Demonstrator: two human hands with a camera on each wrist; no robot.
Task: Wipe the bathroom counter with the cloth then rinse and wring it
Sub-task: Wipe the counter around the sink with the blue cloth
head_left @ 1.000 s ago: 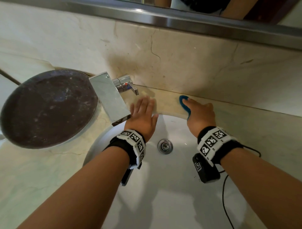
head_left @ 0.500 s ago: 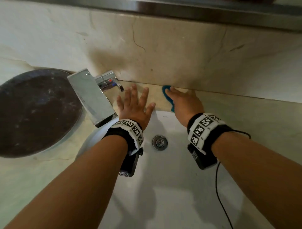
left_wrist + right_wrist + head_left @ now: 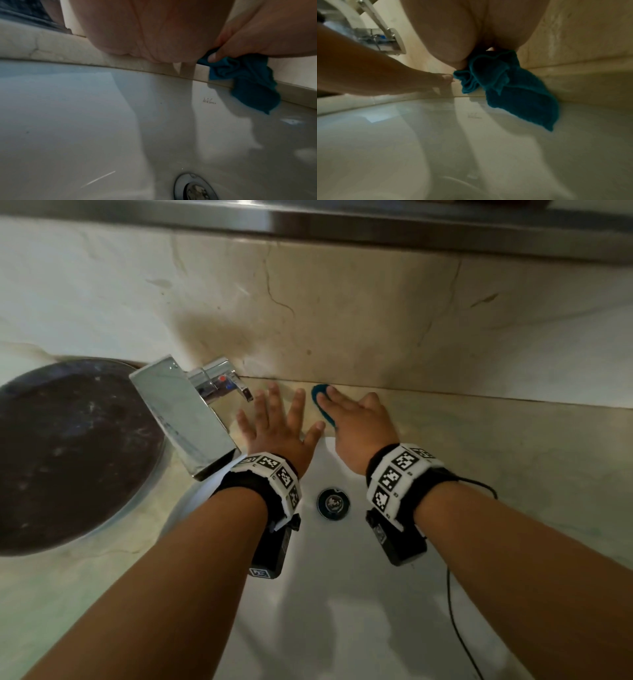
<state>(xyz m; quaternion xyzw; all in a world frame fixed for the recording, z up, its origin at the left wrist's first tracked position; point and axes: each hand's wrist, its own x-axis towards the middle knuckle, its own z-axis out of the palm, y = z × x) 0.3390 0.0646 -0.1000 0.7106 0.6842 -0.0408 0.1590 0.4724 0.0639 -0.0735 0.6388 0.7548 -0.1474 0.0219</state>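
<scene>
White glossy sink point(image 3: 342, 594), round metal drain point(image 3: 333, 502). Left hand point(image 3: 279, 433) flat, fingers spread, holds nothing, resting on marble counter point(image 3: 496, 446) ledge behind the sink. Right hand point(image 3: 359, 426) flat, pressing teal cloth point(image 3: 322, 402) on the ledge; 1 corner hangs over the rim. Cloth looks soft, light, limp terry; best bunched in the palm. Chrome boxy tap point(image 3: 185, 412) left, dark round basin point(image 3: 68, 453), veined marble wall behind.

From the head camera the right hand point(image 3: 356, 426) covers nearly all of the cloth point(image 3: 322, 402). Both wrist cameras cut off the fingers. The drain point(image 3: 195, 188) runs off the picture's bottom edge.
</scene>
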